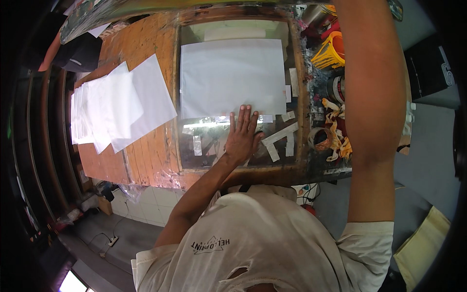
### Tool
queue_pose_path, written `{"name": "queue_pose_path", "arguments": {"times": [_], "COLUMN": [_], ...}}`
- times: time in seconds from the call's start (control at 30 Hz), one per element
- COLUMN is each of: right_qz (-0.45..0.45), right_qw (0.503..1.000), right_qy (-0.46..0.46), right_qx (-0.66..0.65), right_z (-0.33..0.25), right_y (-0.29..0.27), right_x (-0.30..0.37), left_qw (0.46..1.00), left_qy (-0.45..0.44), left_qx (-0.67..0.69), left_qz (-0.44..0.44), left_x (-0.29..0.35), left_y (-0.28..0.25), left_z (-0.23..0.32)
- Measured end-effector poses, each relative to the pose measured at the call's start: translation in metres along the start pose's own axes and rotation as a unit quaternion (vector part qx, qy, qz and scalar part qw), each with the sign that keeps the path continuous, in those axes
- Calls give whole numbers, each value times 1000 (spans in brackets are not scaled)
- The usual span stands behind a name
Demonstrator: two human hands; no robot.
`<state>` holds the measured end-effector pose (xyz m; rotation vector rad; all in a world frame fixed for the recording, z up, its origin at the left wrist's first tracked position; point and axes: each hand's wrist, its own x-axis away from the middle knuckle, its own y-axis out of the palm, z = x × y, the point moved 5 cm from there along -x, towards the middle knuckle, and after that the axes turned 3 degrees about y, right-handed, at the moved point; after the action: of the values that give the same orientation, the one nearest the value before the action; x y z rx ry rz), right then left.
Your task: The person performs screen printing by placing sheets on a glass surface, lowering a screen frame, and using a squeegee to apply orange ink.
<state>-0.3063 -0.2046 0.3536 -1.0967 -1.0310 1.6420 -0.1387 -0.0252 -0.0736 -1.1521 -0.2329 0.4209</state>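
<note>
My left hand (pixel 241 136) lies flat with its fingers spread, the fingertips on the near edge of a white sheet (pixel 233 78). That sheet rests on a glass panel (pixel 214 146) set into the wooden table, covering its far part. Strips of pale tape (pixel 279 138) stick to the glass beside the hand. My right arm (pixel 374 97) reaches far up along the right side, and its hand is beyond the top edge of the picture. Across the top runs the curved edge of a large, paint-smeared board or frame (pixel 146 14), only partly seen.
Left of the glass, a fanned stack of white sheets (pixel 107 107) lies on the wooden tabletop (pixel 151 151). A yellow paint-streaked container (pixel 331 53), a tape roll (pixel 319 139) and crumpled stained scraps (pixel 335 126) crowd the right side. Another person's arm (pixel 51 51) shows at the far left.
</note>
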Motion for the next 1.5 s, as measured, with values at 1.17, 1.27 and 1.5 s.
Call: {"name": "queue_pose_path", "arguments": {"times": [1.17, 1.27, 1.5], "right_qz": [-22, -10, 23], "right_qw": [934, 939, 948], "right_qy": [256, 250, 202], "right_qx": [-249, -237, -245], "right_z": [-13, -15, -10], "right_y": [-3, -3, -4], "right_x": [21, 19, 23], "left_qw": [999, 998, 973], "left_qy": [10, 2, -162], "left_qx": [-28, -37, -82], "left_qz": [27, 53, 142], "left_x": [2, 0, -17], "left_y": [-3, -11, -34], "left_z": [-2, -4, -64]}}
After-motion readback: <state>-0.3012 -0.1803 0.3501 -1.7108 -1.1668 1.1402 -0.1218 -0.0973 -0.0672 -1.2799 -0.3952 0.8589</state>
